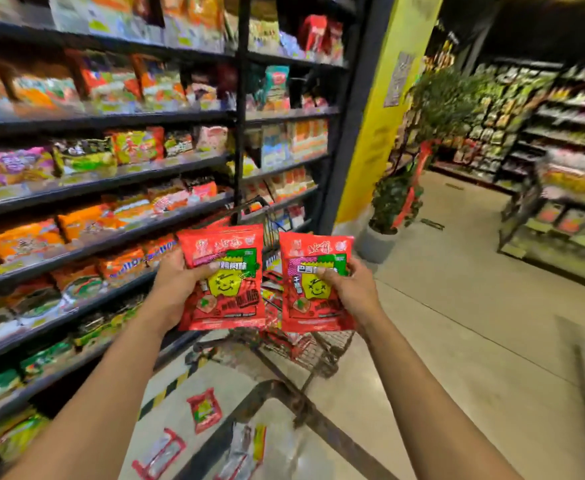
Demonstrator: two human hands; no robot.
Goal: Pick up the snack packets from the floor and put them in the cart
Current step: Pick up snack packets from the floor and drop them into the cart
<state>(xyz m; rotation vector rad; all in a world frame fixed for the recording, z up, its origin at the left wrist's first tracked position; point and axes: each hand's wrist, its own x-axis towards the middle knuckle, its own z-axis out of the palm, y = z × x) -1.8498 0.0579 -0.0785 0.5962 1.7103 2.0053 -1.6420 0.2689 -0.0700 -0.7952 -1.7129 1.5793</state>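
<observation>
In the middle of the frame we hold two red snack packets upright, side by side, their inner edges almost touching. The left packet (223,278) is gripped at its left edge by our left hand (176,289), with the thumb across the front. The right packet (315,282) is gripped at its right edge by our right hand (349,292), also with the thumb on the front. So both hands are closed, each one on its own packet.

Just behind and below the packets stands the cart (304,348), a dark wire basket, and some red packets seem to lie in it already. We judge that the step now is to bring both packets over the basket and let them go. To do it well, we should carry them forward past the near rim before the fingers open, and lower them a little, because such light, flat bags can slide off the rim.

In the lower middle of the frame one more red packet (204,408) lies on the floor (457,341), and two other packets (159,453) lie near the bottom edge, so the task is not finished. On the left of the frame the shelves (111,174) are full of goods.
</observation>
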